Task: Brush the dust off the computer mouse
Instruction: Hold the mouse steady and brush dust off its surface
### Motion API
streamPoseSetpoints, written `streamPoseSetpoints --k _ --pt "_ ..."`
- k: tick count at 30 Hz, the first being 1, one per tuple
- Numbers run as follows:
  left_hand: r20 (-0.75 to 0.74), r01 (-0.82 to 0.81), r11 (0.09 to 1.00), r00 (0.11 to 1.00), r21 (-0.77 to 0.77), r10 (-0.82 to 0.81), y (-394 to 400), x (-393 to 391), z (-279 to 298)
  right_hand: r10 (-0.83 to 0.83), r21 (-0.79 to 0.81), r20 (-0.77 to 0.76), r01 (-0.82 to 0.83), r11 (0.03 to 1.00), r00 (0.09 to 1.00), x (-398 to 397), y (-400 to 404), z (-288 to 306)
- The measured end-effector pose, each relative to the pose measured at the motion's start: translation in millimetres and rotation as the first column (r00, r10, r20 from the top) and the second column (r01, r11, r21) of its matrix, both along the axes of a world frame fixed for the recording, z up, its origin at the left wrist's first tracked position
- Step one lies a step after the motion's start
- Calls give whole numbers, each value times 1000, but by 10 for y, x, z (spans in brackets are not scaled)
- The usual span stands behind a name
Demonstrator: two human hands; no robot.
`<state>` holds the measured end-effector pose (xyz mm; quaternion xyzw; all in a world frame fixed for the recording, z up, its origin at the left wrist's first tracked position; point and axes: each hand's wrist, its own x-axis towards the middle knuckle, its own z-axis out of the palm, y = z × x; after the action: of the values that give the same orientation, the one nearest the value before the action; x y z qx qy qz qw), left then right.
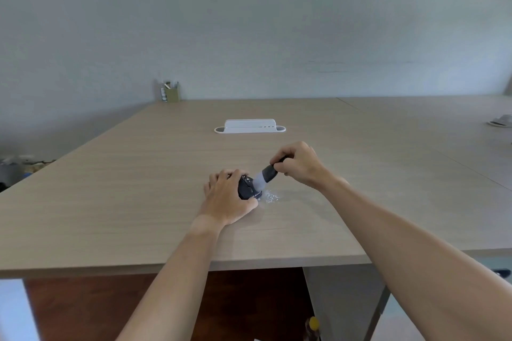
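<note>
A dark computer mouse [247, 188] rests on the wooden table [133, 196], tipped slightly toward the right. My left hand [225, 199] grips it from the left side, fingers curled over its top. My right hand [297, 165] holds a small brush [266, 174] by its dark handle, and the pale bristles press against the mouse's upper right side. A little heap of white dust [271, 197] lies on the table just right of the mouse.
A white cable tray cover [250, 126] sits in the table further back. A green pen holder [171, 92] stands at the far left corner by the wall. A pale object [501, 121] lies at the right edge. The table's front edge runs below my forearms.
</note>
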<state>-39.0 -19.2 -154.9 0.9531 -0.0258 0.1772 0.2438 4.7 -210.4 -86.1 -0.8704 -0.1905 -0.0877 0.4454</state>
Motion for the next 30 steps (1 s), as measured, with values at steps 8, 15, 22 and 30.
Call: streamPoseSetpoints --k 8,15,22,30 --pt "8 1 1000 1000 -6 -1 6 -5 -11 32 -144 -53 -39 989 998 0 -4 -24" --pt "-4 12 1000 1000 -18 -12 8 0 -2 28 75 -74 -22 997 997 36 76 13" --pt "-5 42 998 999 -38 -42 12 -20 9 -20 -62 -39 17 998 999 76 80 32" --pt "50 -14 997 999 -70 17 -7 15 -37 11 -140 -24 -14 990 1000 38 116 51"
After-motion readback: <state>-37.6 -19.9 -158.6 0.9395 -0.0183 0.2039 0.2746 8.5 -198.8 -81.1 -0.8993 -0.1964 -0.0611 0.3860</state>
